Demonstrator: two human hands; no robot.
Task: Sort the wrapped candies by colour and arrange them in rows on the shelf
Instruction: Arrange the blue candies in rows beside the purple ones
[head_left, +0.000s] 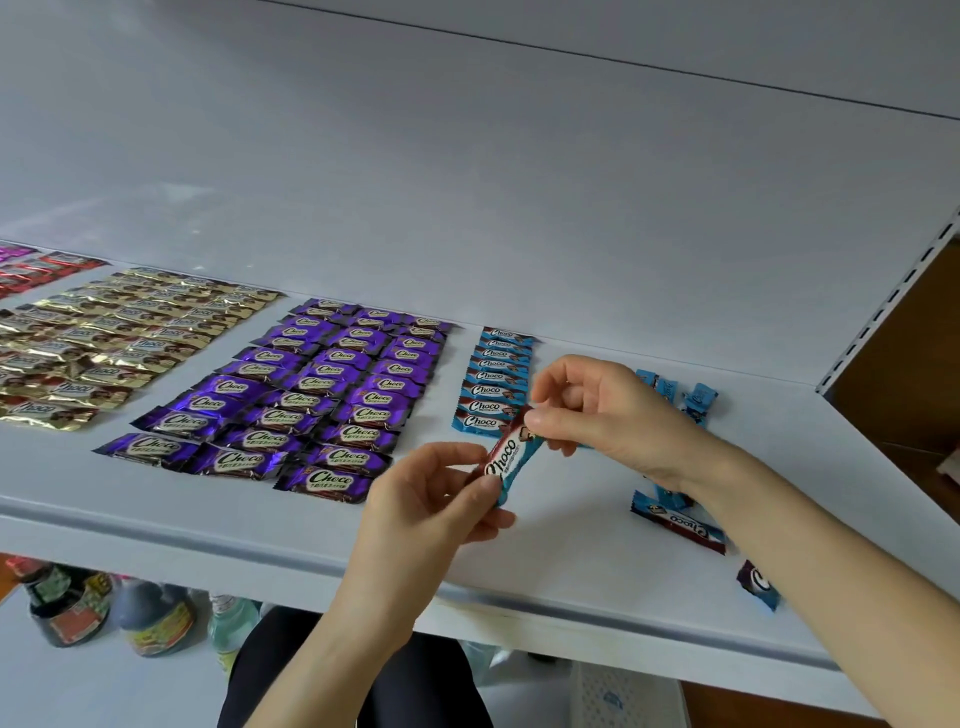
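On the white shelf, sorted candies lie in blocks by wrapper colour. Far left, cut by the frame edge: red candies. Next to the right: gold candies in several close columns. Then purple candies in three columns, labels up, well aligned. Beyond a gap to their right, a single column of blue candies runs from the back of the shelf toward the front. Just in front of that column's nearest piece, both hands hold one blue-wrapped candy, tilted, label up, apparently raised off the shelf surface. Left hand: fingers curled, thumb and fingertips pinching the lower end of the wrapper. Right hand: thumb and forefinger pinching the upper end, remaining fingers loosely bent. Unsorted stock is noted to the right: loose blue candies lie behind the right hand, partly hidden by it, so the count cannot be told. A blue candy under the wrist lies flat with its label turned away from the viewer. A blue candy at the front edge is partly covered by the right forearm. A slotted upright bounds the shelf at the right. Below the shelf: bottles with dark contents at the left, and a white perforated basket toward the right.
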